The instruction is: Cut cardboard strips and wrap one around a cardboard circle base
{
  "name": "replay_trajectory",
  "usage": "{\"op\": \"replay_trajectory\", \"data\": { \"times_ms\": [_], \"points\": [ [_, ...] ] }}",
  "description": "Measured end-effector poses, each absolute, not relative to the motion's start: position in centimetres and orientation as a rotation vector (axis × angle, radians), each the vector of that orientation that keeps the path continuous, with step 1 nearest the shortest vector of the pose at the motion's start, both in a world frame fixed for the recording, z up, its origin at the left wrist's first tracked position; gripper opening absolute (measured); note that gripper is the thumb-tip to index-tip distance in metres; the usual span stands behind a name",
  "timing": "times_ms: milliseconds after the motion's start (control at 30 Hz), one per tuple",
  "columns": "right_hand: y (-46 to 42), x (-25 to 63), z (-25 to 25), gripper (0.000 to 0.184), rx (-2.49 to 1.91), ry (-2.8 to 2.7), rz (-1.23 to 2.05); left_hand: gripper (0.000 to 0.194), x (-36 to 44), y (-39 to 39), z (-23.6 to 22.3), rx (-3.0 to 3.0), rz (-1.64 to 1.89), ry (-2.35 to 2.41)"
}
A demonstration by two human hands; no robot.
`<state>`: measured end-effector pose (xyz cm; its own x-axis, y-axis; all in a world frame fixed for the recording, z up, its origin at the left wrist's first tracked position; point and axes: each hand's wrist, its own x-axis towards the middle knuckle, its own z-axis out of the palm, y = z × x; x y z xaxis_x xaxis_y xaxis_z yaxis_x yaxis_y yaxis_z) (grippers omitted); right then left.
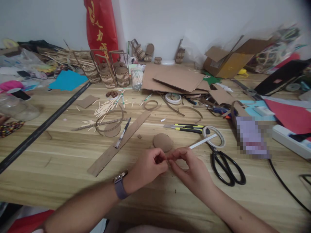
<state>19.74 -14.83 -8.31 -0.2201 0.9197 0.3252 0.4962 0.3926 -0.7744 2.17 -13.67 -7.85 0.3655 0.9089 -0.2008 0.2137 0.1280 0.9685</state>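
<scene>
My left hand point(148, 168) and my right hand point(191, 171) meet fingertip to fingertip low over the wooden table point(60, 168). Both are closed in a pinch around something small that I cannot make out. A white paper strip point(202, 141) sticks out to the right from the pinch toward a roll of tape point(213, 136). A round cardboard disc point(162, 141) lies just behind my fingers. There is a watch point(119, 186) on my left wrist.
Black scissors point(227, 166) lie right of my hands. Yellow utility knives point(187, 128), a long cardboard strip point(119, 142) with a pen point(122, 133), loose sticks point(104, 108), cardboard sheets point(175, 77), small woven baskets point(109, 74) and a black ruler point(43, 124) cover the table.
</scene>
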Motion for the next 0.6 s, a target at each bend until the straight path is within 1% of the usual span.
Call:
{"op": "replay_trajectory", "data": {
  "times_ms": [400,500,600],
  "points": [
    [-15.11,19.29,-8.55,0.008,-1.161,-1.92,0.473,0.005,2.35,-13.68,-7.47,1.39,0.732,1.115],
    [-14.83,19.31,-8.68,0.007,-1.18,-1.881,0.498,0.004,2.23,-13.68,-7.19,1.417,0.733,1.124],
    [-14.23,19.7,-8.53,0.004,-1.233,-1.771,0.594,0.005,2.01,-13.55,-7.01,1.414,0.751,1.135]
  ]
}}
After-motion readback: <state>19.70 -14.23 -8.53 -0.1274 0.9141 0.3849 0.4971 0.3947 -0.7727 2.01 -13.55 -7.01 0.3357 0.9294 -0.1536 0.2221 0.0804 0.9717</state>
